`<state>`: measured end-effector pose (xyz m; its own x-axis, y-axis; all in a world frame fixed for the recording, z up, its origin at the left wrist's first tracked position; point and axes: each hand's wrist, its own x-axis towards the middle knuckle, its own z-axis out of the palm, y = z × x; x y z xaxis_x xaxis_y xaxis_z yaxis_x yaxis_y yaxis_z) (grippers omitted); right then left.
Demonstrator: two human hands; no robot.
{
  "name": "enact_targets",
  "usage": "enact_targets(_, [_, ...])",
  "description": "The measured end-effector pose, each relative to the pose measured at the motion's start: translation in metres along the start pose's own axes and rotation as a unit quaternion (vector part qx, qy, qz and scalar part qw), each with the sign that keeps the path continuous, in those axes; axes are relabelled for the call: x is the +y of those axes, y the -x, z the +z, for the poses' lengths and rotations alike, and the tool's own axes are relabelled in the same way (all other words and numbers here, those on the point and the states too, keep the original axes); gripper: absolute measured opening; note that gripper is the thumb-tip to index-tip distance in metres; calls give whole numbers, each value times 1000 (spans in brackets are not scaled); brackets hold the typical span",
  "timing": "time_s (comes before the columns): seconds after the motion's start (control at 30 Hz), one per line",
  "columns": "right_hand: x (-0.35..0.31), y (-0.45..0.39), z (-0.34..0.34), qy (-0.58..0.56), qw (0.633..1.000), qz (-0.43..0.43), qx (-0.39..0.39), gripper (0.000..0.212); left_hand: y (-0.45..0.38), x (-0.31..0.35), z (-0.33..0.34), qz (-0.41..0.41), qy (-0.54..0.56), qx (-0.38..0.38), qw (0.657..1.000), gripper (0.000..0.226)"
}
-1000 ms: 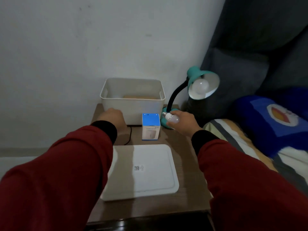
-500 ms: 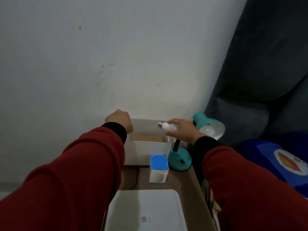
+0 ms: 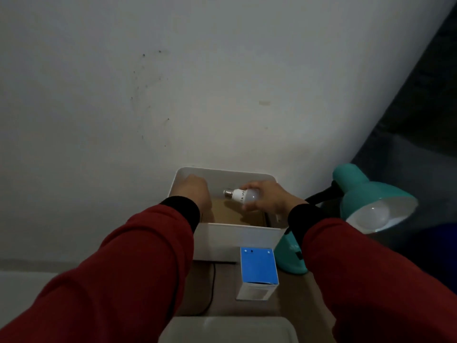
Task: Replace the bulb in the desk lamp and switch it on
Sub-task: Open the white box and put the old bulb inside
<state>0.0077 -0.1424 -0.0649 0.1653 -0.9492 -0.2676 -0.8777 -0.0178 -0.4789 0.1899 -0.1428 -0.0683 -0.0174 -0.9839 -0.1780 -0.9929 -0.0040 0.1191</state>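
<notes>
My right hand holds a white bulb sideways over the open white bin, its metal screw base pointing left. My left hand is a closed fist at the bin's left inner wall; whether it grips the rim is hidden. The teal desk lamp stands to the right of the bin, unlit, with another white bulb seated in its shade. The lamp's round base sits partly behind my right sleeve. A blue-topped white bulb box stands upright in front of the bin.
Brown cardboard lines the bin's bottom. The bin's white lid lies flat at the table's near edge. A black cord runs down the wooden tabletop. A pale wall is behind; dark fabric fills the right side.
The view has tilted up and closer to the bin. My right hand has carried the bulb from beside the lamp base to above the bin; my left hand has moved up to the bin's left side.
</notes>
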Motion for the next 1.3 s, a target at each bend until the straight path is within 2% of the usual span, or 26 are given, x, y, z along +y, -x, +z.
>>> enact_targets(0.13, [3, -22, 12, 16, 1000, 10, -16, 61, -15, -5, 20, -14, 2, -30, 999, 42])
enact_targets(0.43, [5, -34, 25, 42, 998, 26, -34, 63, -24, -7, 33, -8, -27, -45, 999, 38])
enact_targets(0.63, [-6, -25, 13, 149, 988, 27, -37, 82, -15, -2, 21, 2, -27, -36, 999, 36])
enact_targets(0.93, [-35, 27, -26, 258, 964, 64, -27, 60, 28, 3, -28, 11, -50, 17, 999, 38])
enact_targets(1.3, [-58, 141, -57, 284, 956, 65, 24, 49, 121, 4, -89, 8, -62, 82, 995, 33])
